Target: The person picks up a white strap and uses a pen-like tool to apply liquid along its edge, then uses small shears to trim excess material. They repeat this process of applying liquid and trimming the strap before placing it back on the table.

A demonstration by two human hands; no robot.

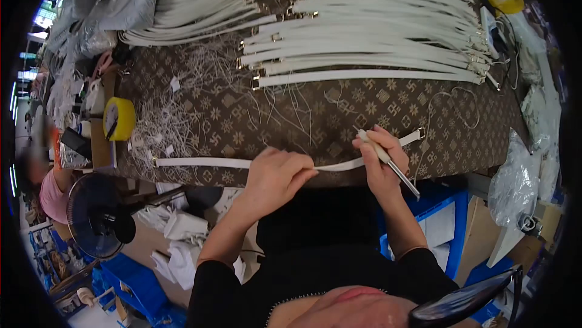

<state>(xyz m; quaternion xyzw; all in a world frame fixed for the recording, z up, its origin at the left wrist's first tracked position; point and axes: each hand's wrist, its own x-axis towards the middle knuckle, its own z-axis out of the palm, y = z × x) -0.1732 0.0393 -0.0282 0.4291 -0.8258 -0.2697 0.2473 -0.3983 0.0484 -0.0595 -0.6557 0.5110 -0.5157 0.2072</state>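
Observation:
A narrow white strap (203, 162) runs along the front edge of the patterned brown table cover (339, 107), with a small gold buckle (421, 133) at its right end. My left hand (277, 176) is closed, pinching the strap near its middle between thumb and fingers. In my right hand (383, 161) is a pen-shaped tool (388, 159) with a cream grip and a silver metal shaft, lying slantwise across the fingers. That same hand also rests against the strap, close to its buckle end; exactly how its fingers meet the strap is partly hidden.
Many white straps (376, 43) with gold buckles lie in rows at the back. Loose thread scraps (160, 125) heap up at left, beside a yellow tape roll (119, 119). A black fan (100, 216) stands left below the table; a blue crate (458, 225) is at right. Another person (54, 197) is far left.

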